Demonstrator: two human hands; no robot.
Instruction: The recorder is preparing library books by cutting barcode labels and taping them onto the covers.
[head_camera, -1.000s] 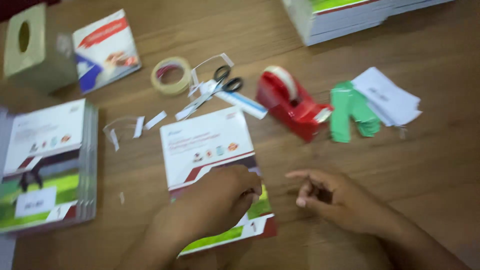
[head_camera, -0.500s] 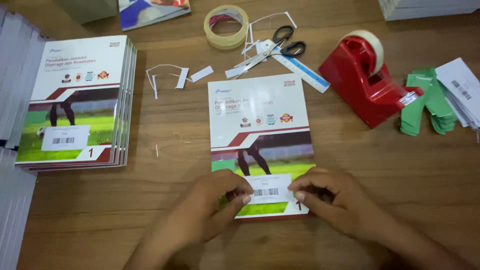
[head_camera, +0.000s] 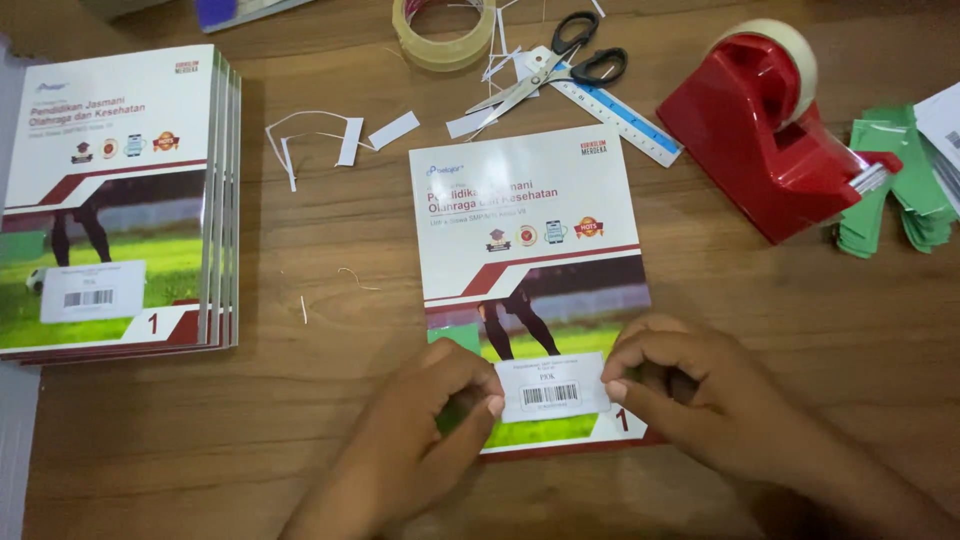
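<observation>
**Barcode sticker pressed onto the book cover**

The sticker (head_camera: 552, 388), a white rectangle with a barcode, lies on the lower part of the book (head_camera: 535, 290), just below the middle of the frame. The left hand (head_camera: 425, 430) pinches its left end between thumb and fingertips, and the right hand (head_camera: 690, 390) does the same at its right end; both hands are narrowed onto the sticker, neither is spread wide.

To do this step well, as I judge it, the sticker should be kept taut between the two hands, its bottom edge squared to the bottom edge of the cover, and then smoothed from the middle outward so no bubble or crease forms. The stack of books (head_camera: 115, 200) at the left of the frame, whose top cover already carries a sticker in the same low spot, gives a fair guide for placement.

The sticker's long axis runs left to right across the frame, nearly level, with a very slight tilt that follows the book. The book's long axis runs top to bottom, its top edge toward the upper frame and leaning a little to the left.

On the desk (head_camera: 330, 400) behind the book lie the scissors (head_camera: 560, 62), a ruler (head_camera: 620, 112), a roll of tape (head_camera: 443, 30), the red tape dispenser (head_camera: 775, 130) and green paper slips (head_camera: 895, 180) at the right edge.
</observation>
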